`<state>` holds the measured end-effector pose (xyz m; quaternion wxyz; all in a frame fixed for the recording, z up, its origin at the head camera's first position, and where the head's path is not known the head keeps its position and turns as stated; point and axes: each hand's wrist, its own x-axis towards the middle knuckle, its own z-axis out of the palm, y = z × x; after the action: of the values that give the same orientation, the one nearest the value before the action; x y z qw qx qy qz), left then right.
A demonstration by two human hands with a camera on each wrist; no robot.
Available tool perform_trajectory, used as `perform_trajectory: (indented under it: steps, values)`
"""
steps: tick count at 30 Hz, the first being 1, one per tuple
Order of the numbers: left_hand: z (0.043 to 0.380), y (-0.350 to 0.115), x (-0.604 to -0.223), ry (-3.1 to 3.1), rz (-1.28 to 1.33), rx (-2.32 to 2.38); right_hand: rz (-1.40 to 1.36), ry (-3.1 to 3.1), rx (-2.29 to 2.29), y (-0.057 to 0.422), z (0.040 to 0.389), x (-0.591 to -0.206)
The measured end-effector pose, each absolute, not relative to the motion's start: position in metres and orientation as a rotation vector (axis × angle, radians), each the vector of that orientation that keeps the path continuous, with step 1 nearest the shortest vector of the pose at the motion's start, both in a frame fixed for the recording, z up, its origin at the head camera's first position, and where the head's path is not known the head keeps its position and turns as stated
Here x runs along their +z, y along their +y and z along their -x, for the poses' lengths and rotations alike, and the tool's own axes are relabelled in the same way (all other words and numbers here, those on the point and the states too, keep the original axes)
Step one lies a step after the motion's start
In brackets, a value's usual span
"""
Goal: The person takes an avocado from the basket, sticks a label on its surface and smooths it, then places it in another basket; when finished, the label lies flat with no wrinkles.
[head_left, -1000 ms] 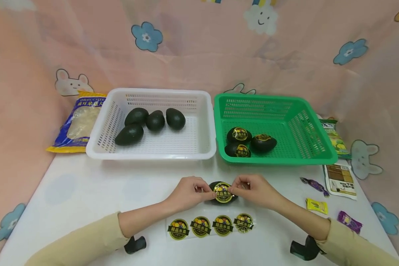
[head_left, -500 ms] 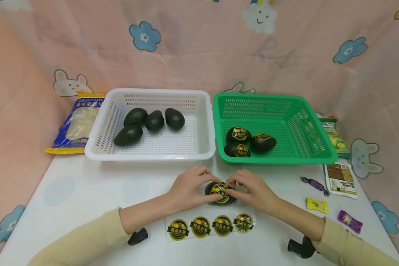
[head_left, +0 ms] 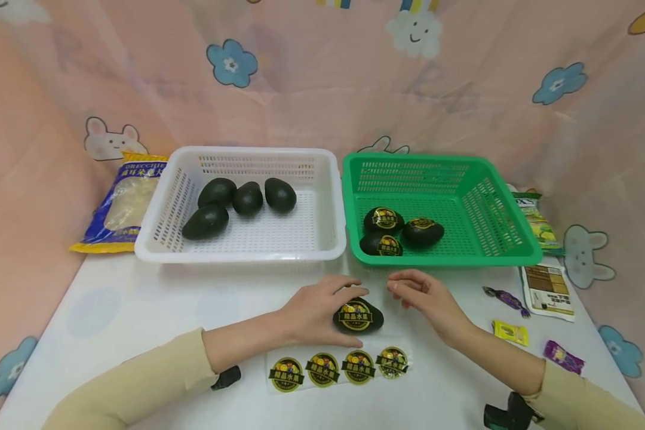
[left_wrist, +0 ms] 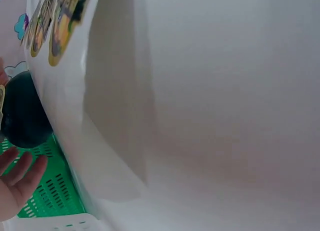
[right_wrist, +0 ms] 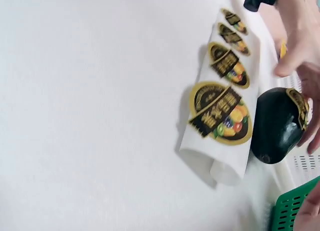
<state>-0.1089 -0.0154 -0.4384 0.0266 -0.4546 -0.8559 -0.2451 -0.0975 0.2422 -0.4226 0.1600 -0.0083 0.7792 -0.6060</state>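
A dark green avocado (head_left: 376,315) lies on the white table, bearing a round black-and-gold fruit sticker (head_left: 356,317). Around its left end my left hand (head_left: 314,313) is spread, thumb on the near side and fingers on the far side; the left wrist view shows those fingers apart from the avocado (left_wrist: 25,111). Just to the right, my right hand (head_left: 430,301) hovers off the fruit with loosely bent fingers and nothing in them. In front of the avocado, a clear-white backing sheet (right_wrist: 235,155) carries a row of several more stickers (head_left: 322,369), its edges lifting slightly.
Several plain avocados (head_left: 205,221) sit in a white basket (head_left: 242,257) behind. The green basket (head_left: 462,261) beside it holds 3 stickered avocados (head_left: 423,232). A pasta bag (head_left: 126,206) leans at left; wrapped candies (head_left: 510,332) and a flat packet (head_left: 548,291) lie at right.
Both hands were at the sticker on the avocado, pinching it at first. The right hand has since withdrawn rightward, and the left fingers have spread wide around the fruit.
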Motion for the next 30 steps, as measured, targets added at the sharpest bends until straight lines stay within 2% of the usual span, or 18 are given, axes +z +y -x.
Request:
perform_trajectory:
  steps: [4,8,11,15,19,24,30]
  values:
    - [0.112,-0.01,-0.432,-2.768,1.494,-0.677,-0.249,2.009,-1.968,0.25,0.1,-0.415]
    - [0.118,-0.004,-0.42,-2.741,1.573,-0.785,-0.357,1.865,-2.148,0.251,0.104,-0.414]
    - [0.129,0.003,-0.397,-2.653,1.607,-0.971,-0.391,1.819,-2.209,0.249,0.105,-0.415]
    - [0.16,0.02,-0.353,-2.599,1.597,-1.057,-0.399,1.811,-2.239,0.251,0.104,-0.418]
    - [0.206,0.047,-0.326,-2.716,1.56,-0.857,-0.35,1.855,-2.211,0.254,0.106,-0.422]
    - [0.245,0.085,-0.338,-2.934,1.549,-0.508,-0.337,1.906,-2.14,0.255,0.107,-0.426]
    - [0.247,0.117,-0.354,-3.08,1.556,-0.275,-0.342,1.937,-2.119,0.259,0.106,-0.426]
